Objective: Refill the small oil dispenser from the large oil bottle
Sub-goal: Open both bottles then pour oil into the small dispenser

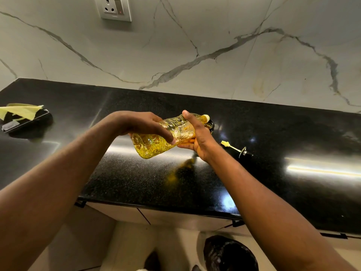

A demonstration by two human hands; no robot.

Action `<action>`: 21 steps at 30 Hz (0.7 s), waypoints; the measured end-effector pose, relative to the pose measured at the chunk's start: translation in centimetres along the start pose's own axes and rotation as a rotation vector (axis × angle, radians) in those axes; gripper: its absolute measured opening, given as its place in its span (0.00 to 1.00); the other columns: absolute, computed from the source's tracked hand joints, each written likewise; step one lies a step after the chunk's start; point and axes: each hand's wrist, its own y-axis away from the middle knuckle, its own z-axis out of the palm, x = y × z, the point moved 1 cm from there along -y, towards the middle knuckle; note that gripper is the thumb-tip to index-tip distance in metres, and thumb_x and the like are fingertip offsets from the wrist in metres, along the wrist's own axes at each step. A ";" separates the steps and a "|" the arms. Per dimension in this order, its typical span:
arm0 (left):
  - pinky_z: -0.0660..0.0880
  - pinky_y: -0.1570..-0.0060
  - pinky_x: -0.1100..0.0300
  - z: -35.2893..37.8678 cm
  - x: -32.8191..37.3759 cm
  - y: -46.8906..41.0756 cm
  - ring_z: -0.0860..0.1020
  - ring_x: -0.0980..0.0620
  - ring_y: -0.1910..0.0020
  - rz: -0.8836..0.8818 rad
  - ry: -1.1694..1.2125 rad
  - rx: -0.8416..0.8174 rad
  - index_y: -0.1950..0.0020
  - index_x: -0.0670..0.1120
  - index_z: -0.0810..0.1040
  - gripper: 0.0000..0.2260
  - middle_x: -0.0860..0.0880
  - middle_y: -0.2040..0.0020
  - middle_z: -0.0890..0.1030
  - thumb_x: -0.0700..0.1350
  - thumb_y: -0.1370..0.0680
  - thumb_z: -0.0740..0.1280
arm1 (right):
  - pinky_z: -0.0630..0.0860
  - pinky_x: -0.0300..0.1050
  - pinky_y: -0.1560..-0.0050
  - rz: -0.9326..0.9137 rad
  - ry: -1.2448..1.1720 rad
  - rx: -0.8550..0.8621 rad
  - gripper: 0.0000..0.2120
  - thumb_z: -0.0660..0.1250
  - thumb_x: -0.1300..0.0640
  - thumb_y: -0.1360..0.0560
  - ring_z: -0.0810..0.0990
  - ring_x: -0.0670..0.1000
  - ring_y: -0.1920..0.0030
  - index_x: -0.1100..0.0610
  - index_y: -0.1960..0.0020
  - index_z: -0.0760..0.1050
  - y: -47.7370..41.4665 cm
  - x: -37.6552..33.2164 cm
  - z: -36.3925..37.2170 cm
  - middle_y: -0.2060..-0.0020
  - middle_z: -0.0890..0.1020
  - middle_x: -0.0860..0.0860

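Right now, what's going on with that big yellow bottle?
A person holds the large oil bottle in both hands, tipped almost on its side above the black counter. The left hand grips the bottom end, the right hand the neck end. The neck points at the small dispenser, mostly hidden behind it. The dispenser's spout lies on the counter nearby. Whether oil is flowing cannot be seen.

Arms outstretched, left hand (141, 124) and right hand (197, 138) gripping

black stone counter (273, 192) | far left: dark flat object (29, 124); yellow cloth (21, 111) atop | right: pour spout (236, 149) lying
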 end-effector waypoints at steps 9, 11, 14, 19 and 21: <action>0.81 0.42 0.46 0.1 -0.2 -0.2 0.84 0.45 0.44 0.000 0.007 -0.003 0.33 0.54 0.75 0.45 0.48 0.41 0.83 0.65 0.48 0.79 | 0.86 0.61 0.46 -0.005 0.006 -0.003 0.32 0.79 0.36 0.31 0.89 0.57 0.49 0.54 0.35 0.76 0.1 0.0 -0.1 0.45 0.87 0.58; 0.82 0.42 0.46 0.2 -0.2 -0.2 0.84 0.45 0.44 -0.002 0.009 -0.005 0.33 0.54 0.75 0.43 0.48 0.41 0.83 0.64 0.45 0.80 | 0.86 0.61 0.46 -0.005 0.005 -0.001 0.32 0.79 0.36 0.31 0.89 0.57 0.49 0.54 0.35 0.76 0.1 0.0 -0.2 0.45 0.87 0.58; 0.81 0.41 0.46 0.2 -0.3 -0.3 0.84 0.45 0.44 -0.003 0.015 -0.004 0.33 0.54 0.76 0.42 0.47 0.41 0.83 0.64 0.45 0.80 | 0.85 0.61 0.46 -0.005 0.008 -0.002 0.32 0.79 0.36 0.31 0.89 0.58 0.48 0.54 0.36 0.77 0.1 0.1 -0.2 0.45 0.87 0.58; 0.81 0.41 0.47 0.2 -0.3 -0.4 0.83 0.45 0.43 0.008 0.014 -0.008 0.33 0.54 0.75 0.45 0.48 0.40 0.82 0.66 0.47 0.79 | 0.85 0.62 0.45 -0.006 0.009 -0.005 0.29 0.78 0.36 0.31 0.89 0.58 0.48 0.53 0.38 0.77 0.2 0.0 -0.2 0.45 0.87 0.58; 0.81 0.42 0.47 0.2 -0.3 -0.4 0.83 0.45 0.44 0.007 0.017 -0.005 0.33 0.54 0.75 0.43 0.48 0.41 0.82 0.65 0.46 0.79 | 0.85 0.62 0.45 -0.007 0.009 -0.005 0.29 0.78 0.36 0.31 0.89 0.57 0.48 0.52 0.39 0.77 0.2 0.0 -0.2 0.45 0.87 0.58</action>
